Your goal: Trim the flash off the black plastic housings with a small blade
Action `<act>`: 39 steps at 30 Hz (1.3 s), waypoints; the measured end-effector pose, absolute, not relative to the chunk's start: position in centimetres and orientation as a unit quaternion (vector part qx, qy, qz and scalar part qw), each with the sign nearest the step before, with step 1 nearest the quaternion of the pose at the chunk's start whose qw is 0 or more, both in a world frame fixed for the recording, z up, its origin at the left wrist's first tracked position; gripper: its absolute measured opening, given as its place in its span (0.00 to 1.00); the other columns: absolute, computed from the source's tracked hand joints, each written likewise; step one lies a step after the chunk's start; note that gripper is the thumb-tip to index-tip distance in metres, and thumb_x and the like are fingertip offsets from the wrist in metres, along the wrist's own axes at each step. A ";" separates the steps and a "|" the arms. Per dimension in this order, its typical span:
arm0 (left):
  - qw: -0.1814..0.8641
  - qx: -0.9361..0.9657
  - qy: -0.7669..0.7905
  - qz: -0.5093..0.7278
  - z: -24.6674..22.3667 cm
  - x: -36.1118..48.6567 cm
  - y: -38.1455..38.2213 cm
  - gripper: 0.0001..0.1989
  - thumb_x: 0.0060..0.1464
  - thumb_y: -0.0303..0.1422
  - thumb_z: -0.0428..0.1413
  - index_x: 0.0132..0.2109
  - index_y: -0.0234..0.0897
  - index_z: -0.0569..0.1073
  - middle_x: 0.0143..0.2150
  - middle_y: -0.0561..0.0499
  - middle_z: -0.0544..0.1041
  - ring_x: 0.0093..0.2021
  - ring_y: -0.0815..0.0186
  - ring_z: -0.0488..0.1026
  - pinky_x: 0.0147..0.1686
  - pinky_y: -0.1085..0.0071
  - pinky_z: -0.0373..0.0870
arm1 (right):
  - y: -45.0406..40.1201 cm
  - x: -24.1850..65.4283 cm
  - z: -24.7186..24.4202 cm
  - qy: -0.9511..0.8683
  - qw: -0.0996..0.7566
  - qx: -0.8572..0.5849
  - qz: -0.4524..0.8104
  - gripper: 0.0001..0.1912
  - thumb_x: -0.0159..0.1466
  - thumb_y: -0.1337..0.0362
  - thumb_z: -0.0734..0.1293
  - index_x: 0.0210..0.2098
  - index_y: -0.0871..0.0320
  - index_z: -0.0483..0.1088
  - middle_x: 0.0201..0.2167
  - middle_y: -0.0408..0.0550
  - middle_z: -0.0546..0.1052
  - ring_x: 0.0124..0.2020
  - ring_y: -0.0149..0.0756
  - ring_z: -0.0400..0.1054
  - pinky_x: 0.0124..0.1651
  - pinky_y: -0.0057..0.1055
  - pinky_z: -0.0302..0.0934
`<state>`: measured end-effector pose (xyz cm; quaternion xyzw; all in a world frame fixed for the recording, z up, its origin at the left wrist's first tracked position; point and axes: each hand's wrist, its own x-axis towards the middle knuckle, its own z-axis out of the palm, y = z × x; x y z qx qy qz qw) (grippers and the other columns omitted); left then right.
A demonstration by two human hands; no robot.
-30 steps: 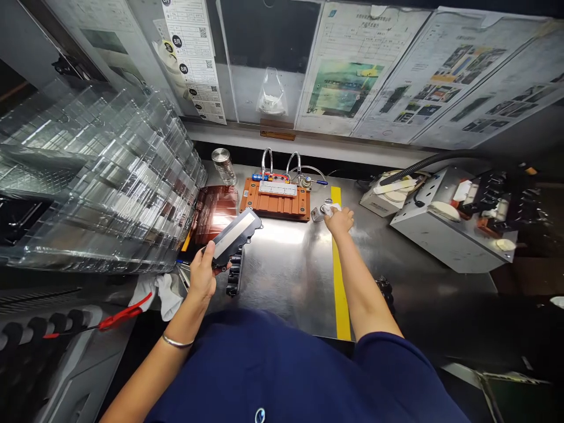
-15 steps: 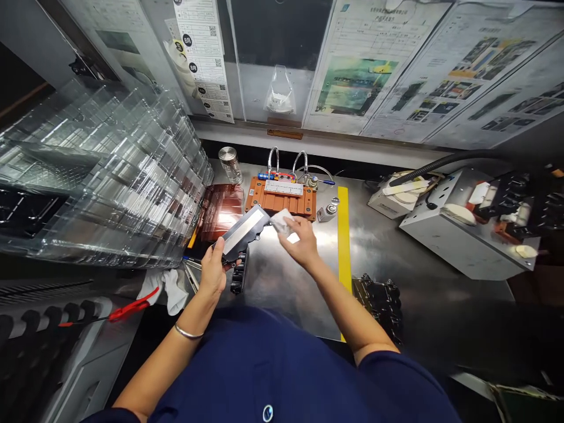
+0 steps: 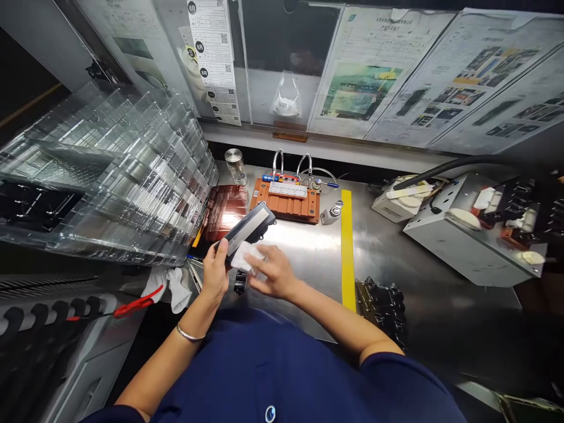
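My left hand (image 3: 215,271) grips the lower end of a long black part with a silver strip (image 3: 249,229) along its face, tilted up to the right. In my right hand (image 3: 275,272) is a folded white cloth (image 3: 242,257), pinched and held against the part's lower edge close to my left fingers. Another black part (image 3: 240,282) lies on the bench below, mostly hidden by my hands. Beyond them sits an orange fixture (image 3: 286,207) with a white perforated plate (image 3: 288,189) on it.
Stacked clear plastic trays (image 3: 145,176) fill the left side. A glass jar (image 3: 236,167) and a small dispenser bottle (image 3: 332,212) flank the fixture. Yellow tape (image 3: 348,247) runs along the metal bench; black parts (image 3: 382,308) lie right of it. A grey box (image 3: 467,235) stands farther right.
My right hand has moved down and left with the cloth, from the part's upper end to its lower end. The left hand still holds the part; the view has shifted slightly.
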<state>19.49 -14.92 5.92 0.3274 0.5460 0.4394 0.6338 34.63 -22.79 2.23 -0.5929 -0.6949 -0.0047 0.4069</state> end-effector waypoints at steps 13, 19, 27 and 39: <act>0.616 0.339 0.553 0.447 6.2 18.2 -14.9 0.28 0.34 0.50 0.68 0.37 0.35 0.73 0.30 0.52 0.79 0.31 0.63 0.78 0.33 0.68 0.77 | -22.2 34.9 0.8 -0.612 0.353 -0.705 0.070 0.23 0.61 0.53 0.66 0.54 0.50 0.72 0.51 0.53 0.72 0.48 0.44 0.67 0.50 0.40 0.65; 0.670 0.334 0.526 0.404 7.7 14.9 -13.8 0.29 0.37 0.51 0.67 0.39 0.32 0.74 0.29 0.50 0.79 0.26 0.63 0.76 0.22 0.70 0.74 | -17.8 42.5 -4.0 -0.396 0.127 -0.883 0.218 0.29 0.66 0.50 0.62 0.63 0.56 0.64 0.55 0.56 0.70 0.57 0.46 0.62 0.55 0.37 0.61; 0.677 0.341 0.524 0.389 9.9 13.8 -14.2 0.28 0.34 0.51 0.67 0.38 0.34 0.76 0.29 0.48 0.81 0.24 0.60 0.77 0.17 0.68 0.74 | -16.4 42.0 -9.1 -0.372 0.045 -0.894 0.246 0.35 0.68 0.49 0.61 0.66 0.65 0.56 0.59 0.66 0.64 0.58 0.52 0.61 0.53 0.39 0.60; 0.539 0.440 0.523 0.492 14.9 11.5 -11.7 0.20 0.37 0.51 0.65 0.32 0.40 0.78 0.22 0.51 0.78 0.25 0.56 0.77 0.26 0.56 0.79 | -15.2 51.7 -3.3 -0.372 0.039 -0.918 0.129 0.26 0.72 0.60 0.48 0.63 0.64 0.59 0.59 0.63 0.64 0.59 0.49 0.58 0.54 0.39 0.56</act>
